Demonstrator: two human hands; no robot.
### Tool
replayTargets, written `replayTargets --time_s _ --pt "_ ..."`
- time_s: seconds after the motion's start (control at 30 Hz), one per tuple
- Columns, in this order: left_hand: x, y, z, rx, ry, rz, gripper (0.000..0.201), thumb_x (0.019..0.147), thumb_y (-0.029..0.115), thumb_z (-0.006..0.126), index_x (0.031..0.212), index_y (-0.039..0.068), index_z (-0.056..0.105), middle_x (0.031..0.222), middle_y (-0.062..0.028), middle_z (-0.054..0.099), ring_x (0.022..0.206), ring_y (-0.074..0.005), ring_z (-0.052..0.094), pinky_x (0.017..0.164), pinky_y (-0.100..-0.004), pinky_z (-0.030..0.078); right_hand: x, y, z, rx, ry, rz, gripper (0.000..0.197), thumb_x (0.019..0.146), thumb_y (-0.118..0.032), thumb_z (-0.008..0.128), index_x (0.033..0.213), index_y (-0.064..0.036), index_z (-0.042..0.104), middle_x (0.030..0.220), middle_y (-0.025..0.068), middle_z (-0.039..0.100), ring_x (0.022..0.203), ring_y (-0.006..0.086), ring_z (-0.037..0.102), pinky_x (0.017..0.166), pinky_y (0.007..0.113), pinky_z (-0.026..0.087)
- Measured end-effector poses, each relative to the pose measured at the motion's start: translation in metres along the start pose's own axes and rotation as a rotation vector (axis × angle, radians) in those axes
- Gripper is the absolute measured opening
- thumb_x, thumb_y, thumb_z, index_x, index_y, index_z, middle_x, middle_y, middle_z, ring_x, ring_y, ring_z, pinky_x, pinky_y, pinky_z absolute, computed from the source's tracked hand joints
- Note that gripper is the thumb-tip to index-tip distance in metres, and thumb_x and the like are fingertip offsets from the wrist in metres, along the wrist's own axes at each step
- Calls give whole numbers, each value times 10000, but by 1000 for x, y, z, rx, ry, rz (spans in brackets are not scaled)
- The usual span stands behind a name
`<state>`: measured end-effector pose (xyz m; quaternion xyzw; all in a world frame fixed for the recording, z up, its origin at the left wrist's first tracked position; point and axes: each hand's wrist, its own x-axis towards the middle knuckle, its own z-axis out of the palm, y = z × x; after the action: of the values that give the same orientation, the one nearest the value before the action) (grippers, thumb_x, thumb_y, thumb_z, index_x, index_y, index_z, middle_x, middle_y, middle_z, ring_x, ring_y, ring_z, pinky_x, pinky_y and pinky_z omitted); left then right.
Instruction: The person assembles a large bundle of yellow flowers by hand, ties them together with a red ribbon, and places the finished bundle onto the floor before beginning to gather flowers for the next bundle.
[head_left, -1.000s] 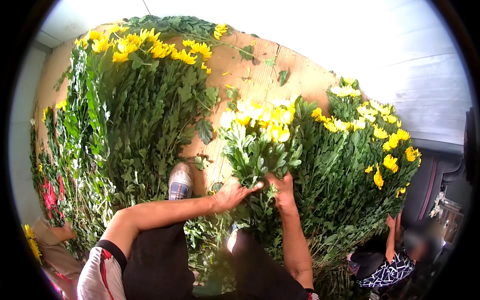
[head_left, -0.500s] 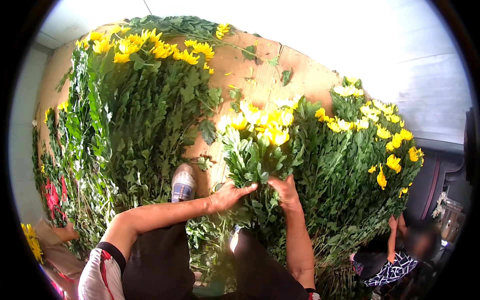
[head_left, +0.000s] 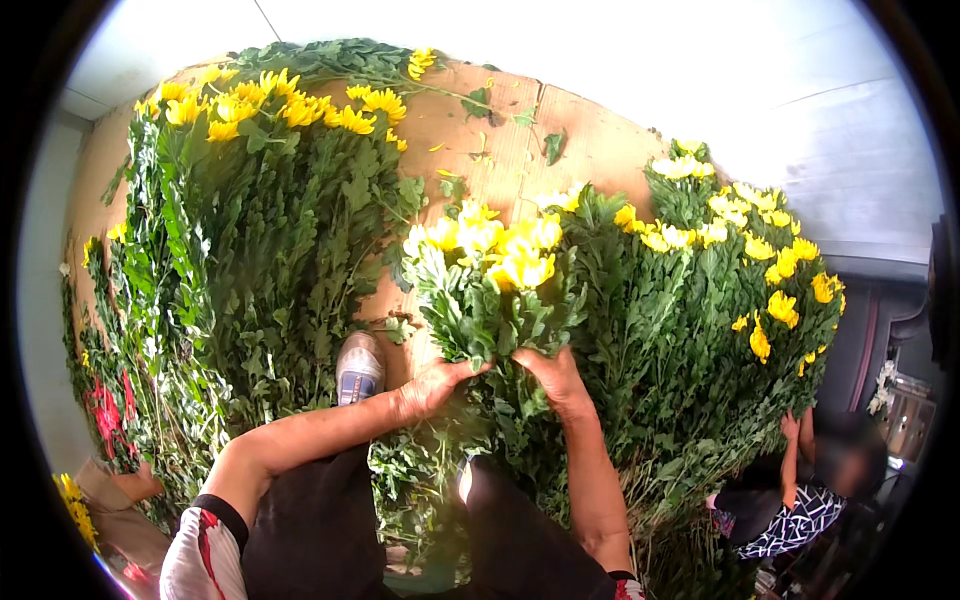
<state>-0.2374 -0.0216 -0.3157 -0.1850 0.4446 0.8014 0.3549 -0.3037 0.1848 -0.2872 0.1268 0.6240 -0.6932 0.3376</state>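
A bunch of yellow chrysanthemums (head_left: 490, 318) stands in front of me, blooms at the far end and leafy stems toward me. My left hand (head_left: 438, 384) closes round its left side, thumb pointing inward across the leaves. On the other side my right hand (head_left: 560, 380) grips the same bunch, its thumb angled toward the left thumb. Leaves hide most of the fingers of both hands. The lower stems run down between my legs among more foliage.
Long-stemmed yellow chrysanthemums lie piled at left (head_left: 270, 230) and at right (head_left: 680, 330), on brown cardboard (head_left: 500, 130). My shoe (head_left: 360, 370) rests beside the left pile. A co-worker (head_left: 800, 510) reaches into the right pile; another person's arm (head_left: 135, 485) shows at lower left.
The whole view has shifted slightly, so most things sit a little further left. Both hands keep their hold on the bunch, which has moved slightly left with them.
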Motion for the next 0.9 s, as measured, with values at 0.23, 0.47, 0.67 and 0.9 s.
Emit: replayTargets --time_s 0.23,0.47,0.67,0.9 --pt "2 -11 11 -42 -81 -183 394 898 233 703 1220 19 626 1190 -80 661 1102 -190 618 965 -350 493 1 17 31 15 -83 -314 582 824 -197 783 1287 26 509 1199 105 601 1065 237 591 892 364 491" --pt "8 -9 25 488 18 77 477 851 226 747 1287 81 618 1284 -50 636 1188 -211 553 1039 -357 425 -5 21 10 142 97 -186 545 874 -467 690 1135 -1 585 969 17 597 883 138 555 775 310 459" --pt "11 -7 35 306 -32 5 522 848 335 756 1288 91 619 1315 -51 618 1194 -212 545 1053 -369 415 -16 11 -8 215 241 -134 625 816 -396 768 1234 18 557 1085 76 644 930 181 622 806 336 518" --pt "28 -45 34 53 -130 -105 552 869 352 737 1360 168 563 1392 -9 568 1275 -130 490 1121 -309 330 16 36 -11 -172 341 -353 397 842 -130 737 1165 17 559 1049 68 674 857 140 599 752 322 502"
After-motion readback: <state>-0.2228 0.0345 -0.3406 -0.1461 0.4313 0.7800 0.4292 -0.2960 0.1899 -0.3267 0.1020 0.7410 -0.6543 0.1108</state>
